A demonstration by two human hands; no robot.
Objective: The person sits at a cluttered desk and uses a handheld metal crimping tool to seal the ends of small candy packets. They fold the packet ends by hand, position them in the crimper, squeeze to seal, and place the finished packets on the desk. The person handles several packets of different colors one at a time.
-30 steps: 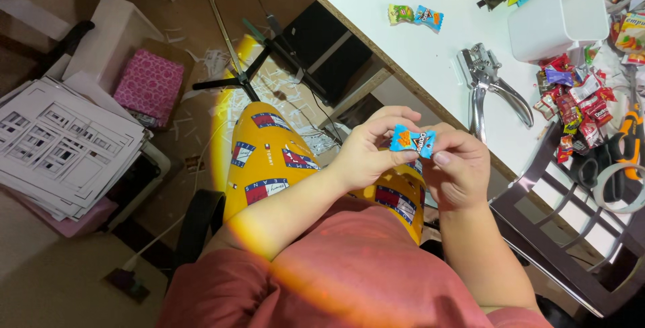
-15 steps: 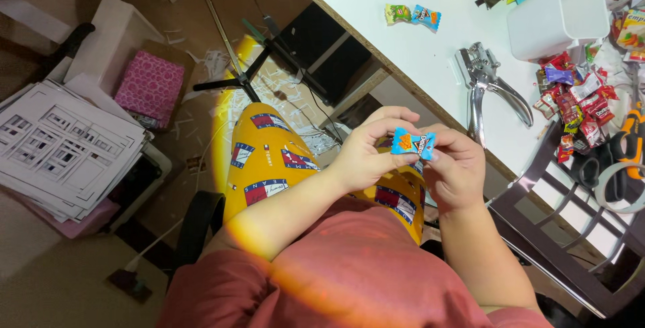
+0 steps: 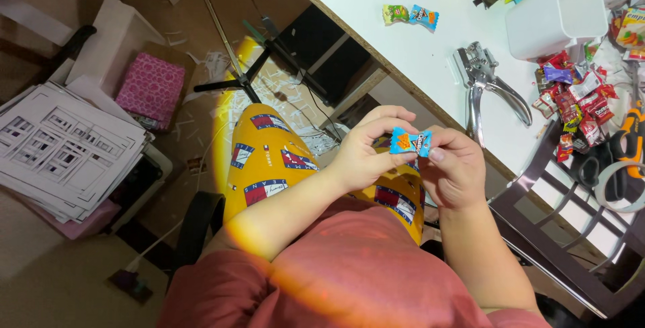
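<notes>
While both hands meet above the lap, the small blue snack packet sits pinched between them, held up over the yellow patterned trousers and just off the near edge of the white table. The left hand grips the packet's left end with thumb and fingertips pressed together on it; the right hand does the same at the right end, its other fingers curled in toward the palm. Compared with a second ago almost nothing has shifted: the packet has kept its place and level between the same fingers, and only the view has drifted a little. To my eye that means the hands are working at the wrapper without having got it open; its crimped ends look intact. The packet's long axis runs side to side, roughly level, from one hand to the other, with its printed face turned up toward the person's head.

On the table, well apart from the hands, lie a green and a blue packet side by side, a metal hole punch, a white plastic tub and a heap of small sweet wrappers. Down on the floor to the left rests a stack of printed sheets, and near it a pink box.
</notes>
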